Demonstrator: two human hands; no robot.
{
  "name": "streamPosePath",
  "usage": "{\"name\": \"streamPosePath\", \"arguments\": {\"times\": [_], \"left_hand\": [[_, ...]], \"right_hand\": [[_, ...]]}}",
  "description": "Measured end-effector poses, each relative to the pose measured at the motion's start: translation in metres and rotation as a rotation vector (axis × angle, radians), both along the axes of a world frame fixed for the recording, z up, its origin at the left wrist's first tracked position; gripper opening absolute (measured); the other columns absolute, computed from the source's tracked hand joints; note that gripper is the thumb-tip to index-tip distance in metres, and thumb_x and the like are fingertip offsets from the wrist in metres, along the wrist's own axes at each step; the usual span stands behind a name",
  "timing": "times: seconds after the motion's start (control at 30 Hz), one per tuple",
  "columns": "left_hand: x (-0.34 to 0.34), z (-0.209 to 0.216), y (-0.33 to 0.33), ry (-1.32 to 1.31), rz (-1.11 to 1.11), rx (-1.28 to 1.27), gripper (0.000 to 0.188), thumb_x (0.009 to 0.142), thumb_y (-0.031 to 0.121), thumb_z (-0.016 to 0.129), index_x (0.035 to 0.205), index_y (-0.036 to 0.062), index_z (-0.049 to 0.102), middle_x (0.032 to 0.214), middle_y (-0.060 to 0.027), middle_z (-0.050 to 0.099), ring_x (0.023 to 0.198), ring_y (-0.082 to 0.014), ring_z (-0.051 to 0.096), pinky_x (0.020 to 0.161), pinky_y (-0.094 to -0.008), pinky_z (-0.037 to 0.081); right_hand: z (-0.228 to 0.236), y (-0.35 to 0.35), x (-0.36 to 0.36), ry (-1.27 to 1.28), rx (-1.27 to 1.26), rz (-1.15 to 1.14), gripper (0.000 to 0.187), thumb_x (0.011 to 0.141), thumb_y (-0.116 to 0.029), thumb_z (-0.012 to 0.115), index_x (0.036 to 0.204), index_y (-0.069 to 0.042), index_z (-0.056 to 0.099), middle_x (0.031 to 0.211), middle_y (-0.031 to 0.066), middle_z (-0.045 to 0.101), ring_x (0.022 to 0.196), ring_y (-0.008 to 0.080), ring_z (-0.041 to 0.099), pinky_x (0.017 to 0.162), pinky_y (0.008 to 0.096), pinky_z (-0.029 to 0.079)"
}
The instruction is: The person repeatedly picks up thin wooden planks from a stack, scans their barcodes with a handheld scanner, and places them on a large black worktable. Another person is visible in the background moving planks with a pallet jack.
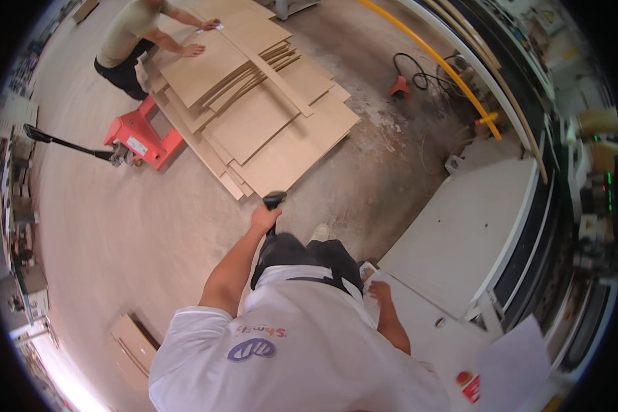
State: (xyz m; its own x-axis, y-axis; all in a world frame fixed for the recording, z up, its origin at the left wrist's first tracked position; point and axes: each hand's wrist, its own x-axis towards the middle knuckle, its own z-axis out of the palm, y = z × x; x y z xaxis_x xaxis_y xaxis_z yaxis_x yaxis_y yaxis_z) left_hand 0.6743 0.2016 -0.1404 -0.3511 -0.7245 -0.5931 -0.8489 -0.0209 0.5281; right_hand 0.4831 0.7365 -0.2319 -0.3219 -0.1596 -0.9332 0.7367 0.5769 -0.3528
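My left hand is wrapped round the handle of a black handheld barcode scanner, held out in front of my dark trousers. My right hand hangs low at my right side, over the near edge of a white machine panel. Its fingers look loosely apart, with nothing visible in them. Just above those fingers lies a small pale and brown item, too small to name.
Ahead, a stack of brown boards rests by a red pallet jack. A co-worker leans over it, both hands on the boards. To the right stand a large machine, a yellow bar and a red button. Black cable trails on the floor.
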Motion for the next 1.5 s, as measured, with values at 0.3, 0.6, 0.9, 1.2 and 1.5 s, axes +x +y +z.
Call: {"name": "streamPosePath", "arguments": {"times": [0.3,0.6,0.9,1.2,1.5], "left_hand": [[-0.14,-0.029,-0.096,0.169,0.237,0.112,0.055,0.067,0.046,0.072,0.084,-0.0064,0.072,0.082,-0.0232,0.071,0.083,-0.0343,0.07,0.077,-0.0419,0.054],[-0.267,-0.151,-0.213,0.203,0.432,0.283,0.048,0.065,0.045,0.078,0.078,-0.0005,0.073,0.072,-0.0128,0.069,0.069,-0.0237,0.067,0.066,-0.0375,0.052],[-0.325,-0.163,-0.284,0.425,0.641,0.465,0.029,0.07,0.026,0.081,0.086,0.0031,0.073,0.079,-0.0046,0.069,0.07,-0.0156,0.063,0.065,-0.0342,0.05],[-0.389,-0.069,-0.172,0.924,0.552,0.698,0.028,0.076,0.014,0.079,0.1,0.0053,0.068,0.077,0.0,0.064,0.071,-0.0114,0.059,0.063,-0.0305,0.05],[-0.468,0.095,-0.021,1.093,-0.338,0.678,0.048,0.068,0.023,0.082,0.104,-0.0029,0.066,0.09,-0.02,0.071,0.086,-0.0306,0.068,0.082,-0.0418,0.053]], "right_hand": [[0.107,-0.202,-0.226,0.564,0.119,0.263,0.021,0.09,-0.02,0.064,0.102,-0.003,0.065,0.087,0.007,0.07,0.074,0.0169,0.067,0.059,0.0307,0.052],[0.144,-0.212,-0.272,0.607,0.312,0.909,0.033,0.088,-0.028,0.066,0.104,0.0,0.064,0.091,0.018,0.069,0.09,0.0333,0.068,0.082,0.041,0.052],[0.181,-0.306,-0.35,0.543,0.376,0.842,0.031,0.085,-0.024,0.07,0.101,0.002,0.064,0.094,0.0209,0.071,0.084,0.0308,0.07,0.075,0.0373,0.055],[0.206,-0.654,-0.389,1.118,-0.126,1.151,0.043,0.086,-0.02,0.07,0.117,0.006,0.056,0.112,0.0265,0.06,0.106,0.044,0.056,0.092,0.0481,0.046],[0.178,-0.819,-0.381,0.947,0.125,1.41,0.052,0.076,-0.022,0.074,0.116,0.001,0.05,0.111,0.0275,0.063,0.107,0.0427,0.061,0.09,0.0493,0.05]]}}
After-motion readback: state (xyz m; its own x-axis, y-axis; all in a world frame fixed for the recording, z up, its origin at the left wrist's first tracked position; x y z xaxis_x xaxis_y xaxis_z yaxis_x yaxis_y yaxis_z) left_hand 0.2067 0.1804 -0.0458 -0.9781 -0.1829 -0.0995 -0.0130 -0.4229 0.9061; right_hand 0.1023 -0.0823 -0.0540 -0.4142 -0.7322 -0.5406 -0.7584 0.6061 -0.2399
